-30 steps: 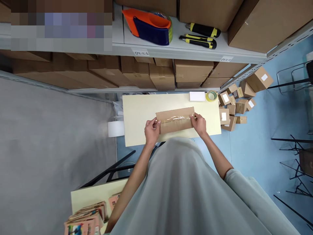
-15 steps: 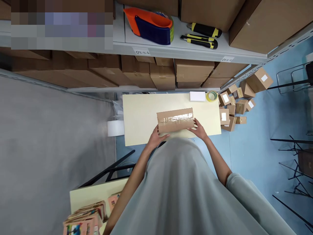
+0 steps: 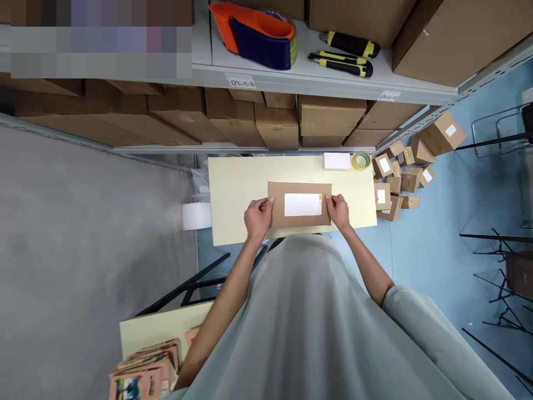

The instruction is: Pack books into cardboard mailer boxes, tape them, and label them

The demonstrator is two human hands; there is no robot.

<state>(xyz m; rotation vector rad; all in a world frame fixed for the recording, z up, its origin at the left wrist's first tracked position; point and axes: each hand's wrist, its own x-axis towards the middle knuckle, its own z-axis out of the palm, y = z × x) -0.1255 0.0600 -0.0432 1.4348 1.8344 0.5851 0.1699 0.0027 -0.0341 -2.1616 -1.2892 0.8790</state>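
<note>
A brown cardboard package (image 3: 277, 205) is held above the front part of the cream table (image 3: 237, 189), its face with a white label (image 3: 302, 205) turned up toward me. My left hand (image 3: 259, 217) pinches its left edge, with the thumb on top. At the right edge, my right hand (image 3: 338, 210) grips it the same way, thumb beside the label. The underside of the package and the fingers beneath it are hidden.
On the table's back edge lie a white stack of labels (image 3: 337, 161) and a tape roll (image 3: 361, 160). Small boxes (image 3: 410, 176) are piled right of the table. A shelf (image 3: 333, 83) holds utility knives (image 3: 350, 45) and a tape dispenser (image 3: 258, 36). Books (image 3: 141, 369) lie at lower left.
The package has been turned over: its taped side faced up before, and now the labelled side does. Both hands have shifted from below its ends to pinching its left and right edges.
</note>
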